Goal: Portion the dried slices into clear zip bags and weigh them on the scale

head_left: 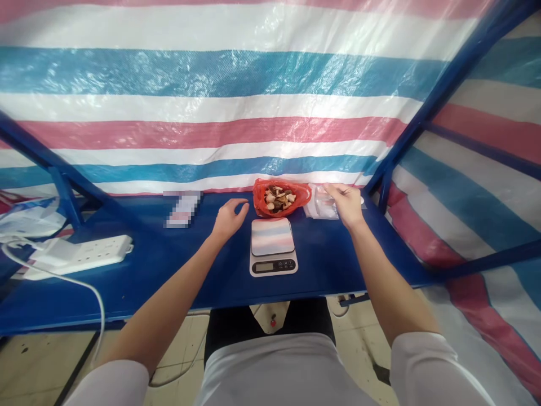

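A red plastic bag [261, 204] sits open at the back of the blue table, filled with pieces that look like sliced dried mushrooms [279, 198]. In front of it lies a kitchen scale [273, 239] with a shiny plate and a small display. My left hand [230, 217] hovers just left of the red bag, thumb apart from the fingers, holding nothing. Right of the red bag are clear plastic bags [318, 206]. My right hand [349, 206] is over them, thumb and fingers pinched at the thin plastic; the exact grip is partly hidden.
A white power strip [101, 250] with a plugged-in adapter and cable lies on the table's left. A blurred-out item [183, 210] is at the back left. Striped plastic sheeting [236, 132] hangs behind, and blue frame bars [401, 141] rise at both sides.
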### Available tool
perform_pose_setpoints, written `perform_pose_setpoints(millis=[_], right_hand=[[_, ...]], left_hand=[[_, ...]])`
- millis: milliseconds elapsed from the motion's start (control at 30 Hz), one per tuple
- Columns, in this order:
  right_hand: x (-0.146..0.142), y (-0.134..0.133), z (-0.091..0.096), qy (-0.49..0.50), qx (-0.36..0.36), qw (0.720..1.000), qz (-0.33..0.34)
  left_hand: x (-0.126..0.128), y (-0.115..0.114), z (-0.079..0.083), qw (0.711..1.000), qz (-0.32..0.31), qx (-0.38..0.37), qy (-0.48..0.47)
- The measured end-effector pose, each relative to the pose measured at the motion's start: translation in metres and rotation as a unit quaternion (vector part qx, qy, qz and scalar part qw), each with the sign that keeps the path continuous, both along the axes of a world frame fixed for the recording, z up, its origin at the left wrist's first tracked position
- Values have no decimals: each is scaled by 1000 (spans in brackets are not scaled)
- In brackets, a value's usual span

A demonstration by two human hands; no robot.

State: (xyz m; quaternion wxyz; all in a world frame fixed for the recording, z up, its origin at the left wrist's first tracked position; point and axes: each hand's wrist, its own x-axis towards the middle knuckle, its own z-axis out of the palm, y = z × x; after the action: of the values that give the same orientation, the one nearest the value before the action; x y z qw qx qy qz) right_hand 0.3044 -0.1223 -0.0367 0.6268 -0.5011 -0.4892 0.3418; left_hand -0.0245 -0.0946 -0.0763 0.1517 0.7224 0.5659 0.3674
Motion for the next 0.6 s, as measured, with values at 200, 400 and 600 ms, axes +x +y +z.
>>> perform_pose_setpoints(millis=[200,400,600], right_hand=[[-38,4,10,-6,51,998,39],[-77,5,16,100,47,988,104],[-100,5,16,164,2,978,131]], left_hand=[[61,-23,32,917,-113,-183,-335],[92,-36,36,800,-123,-341,-478],[89,-34,28,730,-151,-409,-526]])
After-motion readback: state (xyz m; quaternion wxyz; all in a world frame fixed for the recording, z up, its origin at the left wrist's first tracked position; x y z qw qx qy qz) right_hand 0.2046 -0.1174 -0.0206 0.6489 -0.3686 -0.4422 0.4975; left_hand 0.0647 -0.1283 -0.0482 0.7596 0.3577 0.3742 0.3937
